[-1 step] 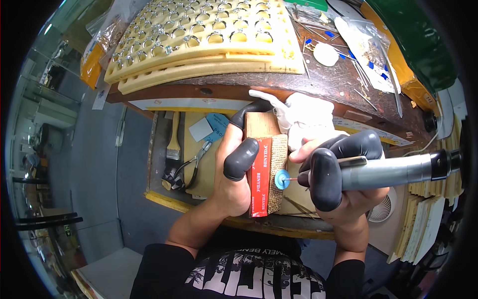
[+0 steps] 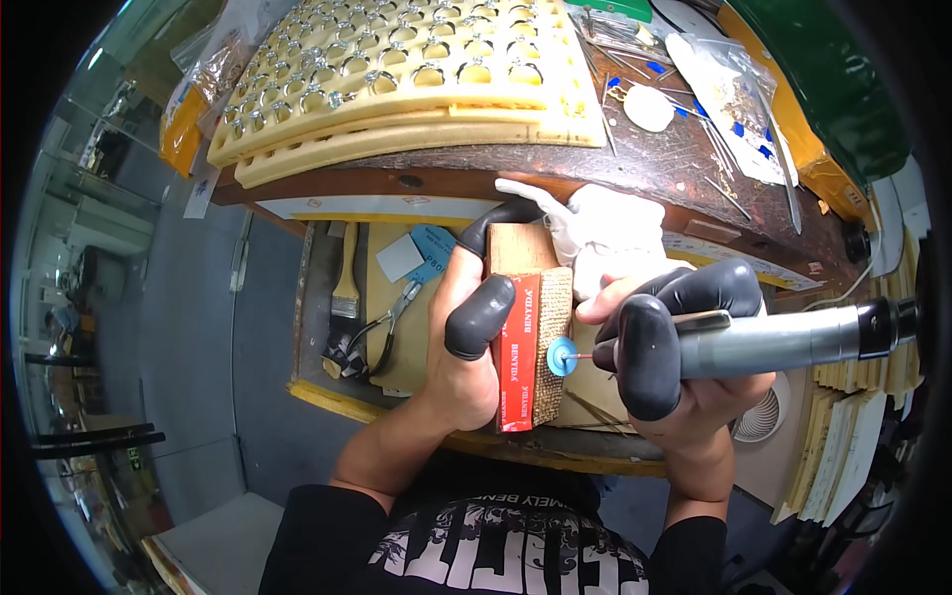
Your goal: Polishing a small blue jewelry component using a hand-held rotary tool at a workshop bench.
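Note:
My left hand (image 2: 464,337), with black finger cots on thumb and finger, is closed round a block (image 2: 520,347) with a red printed side and a rough, ridged brown face. A plain wooden piece (image 2: 523,247) adjoins the block's far end, against the bench edge. In my right hand (image 2: 684,337), also in black finger cots, lies a grey rotary handpiece (image 2: 783,344) pointing left. On its thin shank sits a small blue disc (image 2: 562,357), which appears to meet the block's rough face. Behind that hand a white cloth glove (image 2: 617,233) lies bunched at the bench edge.
Foam trays (image 2: 397,124) full of stone-set rings stand on the bench (image 2: 654,174). Thin burs, a round pale disc (image 2: 649,108) and a plastic bag (image 2: 729,84) lie to their right. The drawer below holds pliers (image 2: 387,322), a brush (image 2: 347,283) and a blue abrasive sheet (image 2: 433,248).

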Available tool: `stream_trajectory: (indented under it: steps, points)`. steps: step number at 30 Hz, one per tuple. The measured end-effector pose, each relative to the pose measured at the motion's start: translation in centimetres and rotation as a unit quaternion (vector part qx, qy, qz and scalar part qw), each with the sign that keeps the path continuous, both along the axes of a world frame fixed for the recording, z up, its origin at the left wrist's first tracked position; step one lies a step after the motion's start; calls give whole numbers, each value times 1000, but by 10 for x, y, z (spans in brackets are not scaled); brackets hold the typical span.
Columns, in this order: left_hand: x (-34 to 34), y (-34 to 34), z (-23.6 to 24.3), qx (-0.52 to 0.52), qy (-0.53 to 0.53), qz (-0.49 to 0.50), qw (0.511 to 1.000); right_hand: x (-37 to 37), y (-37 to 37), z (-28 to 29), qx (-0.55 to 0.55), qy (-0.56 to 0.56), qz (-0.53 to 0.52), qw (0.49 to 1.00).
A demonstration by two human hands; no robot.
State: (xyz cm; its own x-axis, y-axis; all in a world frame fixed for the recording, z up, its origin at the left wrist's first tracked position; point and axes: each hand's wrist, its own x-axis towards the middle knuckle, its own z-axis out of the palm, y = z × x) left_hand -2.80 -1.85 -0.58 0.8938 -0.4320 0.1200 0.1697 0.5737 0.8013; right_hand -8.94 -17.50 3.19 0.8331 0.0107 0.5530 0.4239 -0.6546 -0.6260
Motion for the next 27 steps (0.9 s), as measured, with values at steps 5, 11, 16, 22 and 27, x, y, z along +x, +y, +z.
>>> stream_trajectory:
  steps: [5, 11, 16, 22, 27]
  points:
    - [1, 0, 0, 6, 3, -6, 1000, 5, 2, 7, -15, -14, 10, 1000]
    - [-1, -2, 3, 6, 17, 10, 1000, 10, 3, 14, -33, -33, 22, 999]
    - [0, -1, 1, 24, 16, 13, 1000, 11, 3, 16, -45, -46, 29, 998]
    - [-1, -3, 0, 16, 13, 17, 1000, 12, 3, 9, -17, -75, 40, 996]
    - [0, -3, -2, 8, 20, 22, 1000, 13, -1, 3, 86, -80, 75, 990]
